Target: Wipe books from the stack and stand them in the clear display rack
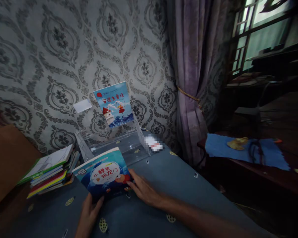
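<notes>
A blue picture book (105,177) with red lettering and a fish on its cover is held tilted above the table. My left hand (88,211) grips its lower edge, thumb across the front. At its right edge, my right hand (141,188) is closed on the same book. Behind it stands a clear plastic rack (136,132) with sloping side walls. A second blue book (116,105), showing a red-roofed tower and waves, stands upright in the rack's back part, cover facing me.
At the left lies a stack of books (52,172) beside a brown cardboard box (10,162). A white label (82,105) shows near the wall. Right of the rack is a small blurred white item (153,144). A purple curtain (192,66) hangs past the table's (164,168) far edge.
</notes>
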`<state>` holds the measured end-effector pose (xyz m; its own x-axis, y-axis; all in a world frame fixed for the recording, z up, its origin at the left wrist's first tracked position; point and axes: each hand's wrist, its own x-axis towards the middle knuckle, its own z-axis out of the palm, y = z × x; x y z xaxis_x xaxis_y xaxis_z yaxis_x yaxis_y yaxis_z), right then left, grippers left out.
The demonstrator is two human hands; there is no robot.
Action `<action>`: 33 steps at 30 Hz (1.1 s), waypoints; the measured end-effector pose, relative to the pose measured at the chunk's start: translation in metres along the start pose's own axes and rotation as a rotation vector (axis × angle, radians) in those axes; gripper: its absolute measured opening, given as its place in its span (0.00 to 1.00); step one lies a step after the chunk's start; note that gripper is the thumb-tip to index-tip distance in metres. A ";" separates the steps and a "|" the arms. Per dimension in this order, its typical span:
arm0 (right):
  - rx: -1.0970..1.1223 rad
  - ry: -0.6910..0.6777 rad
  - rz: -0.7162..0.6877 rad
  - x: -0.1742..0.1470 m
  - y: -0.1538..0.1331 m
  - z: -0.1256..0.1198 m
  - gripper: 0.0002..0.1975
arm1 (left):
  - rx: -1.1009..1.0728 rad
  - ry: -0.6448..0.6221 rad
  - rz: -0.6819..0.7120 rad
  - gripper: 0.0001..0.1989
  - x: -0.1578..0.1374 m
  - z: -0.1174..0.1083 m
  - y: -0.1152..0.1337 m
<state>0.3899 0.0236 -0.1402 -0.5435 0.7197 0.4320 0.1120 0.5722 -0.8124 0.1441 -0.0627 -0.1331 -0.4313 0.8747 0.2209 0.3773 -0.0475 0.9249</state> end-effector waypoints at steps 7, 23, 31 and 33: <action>-0.162 0.153 0.020 0.020 0.031 -0.018 0.23 | 0.297 -0.016 0.201 0.26 0.029 0.026 0.011; -0.357 0.348 -0.111 0.089 0.026 -0.106 0.09 | 0.370 -0.024 0.467 0.14 0.093 0.075 0.094; -0.416 0.474 -0.316 0.139 -0.041 -0.164 0.10 | 0.368 0.142 0.702 0.14 0.135 0.072 0.182; -0.425 0.514 -0.386 0.152 -0.059 -0.175 0.10 | 0.342 0.182 0.770 0.17 0.147 0.068 0.201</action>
<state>0.4462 0.1676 0.0416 -0.1655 0.4709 0.8665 0.3595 0.8470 -0.3916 0.2125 0.0896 0.0641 -0.0681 0.5662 0.8214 0.8323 -0.4218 0.3598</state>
